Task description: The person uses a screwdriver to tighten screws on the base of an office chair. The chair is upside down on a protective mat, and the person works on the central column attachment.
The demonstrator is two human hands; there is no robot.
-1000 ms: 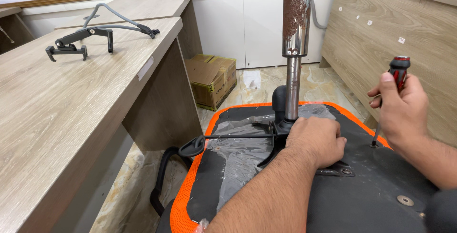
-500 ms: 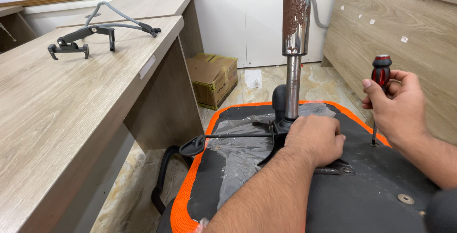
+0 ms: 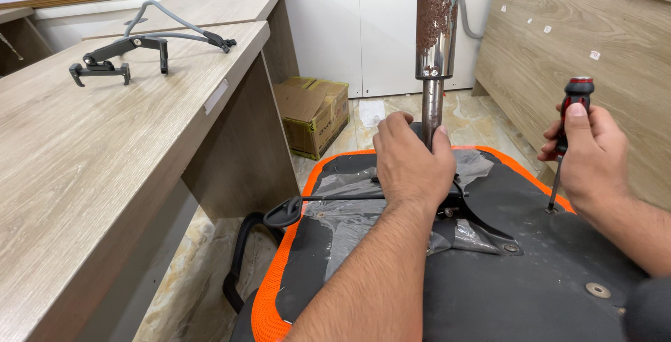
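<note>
1. A dark grey metal bracket with jointed arms and a bent grey tube [image 3: 133, 48] is seen lying on the pale wood-grain worktop [image 3: 91, 167] at the far left, well apart from both hands.
2. A brown cardboard box [image 3: 314, 112] is seen on the marbled floor beyond the worktop's end panel.
3. An upturned office chair seat with a black fabric underside and orange mesh edge [image 3: 461, 293] is laid out below the camera; a black paddle-ended lever [image 3: 288, 210] projects from its mechanism to the left.
4. The left hand [image 3: 414, 164] is closed around the base of the rusty chrome gas-lift column [image 3: 435, 41], where it meets the black mechanism plate on the seat underside.
5. The right hand [image 3: 590, 157] is wrapped around the red and black handle of a screwdriver [image 3: 566, 139], held upright; its tip appears set in a screw near the seat's orange right edge.
6. A slip is judged possible: if the screwdriver is tilted or too lightly pressed, the tip could jump out and gouge the fabric or strip the screw head.
7. If the left grip were eased, the seat could shift under the turning force.
</note>
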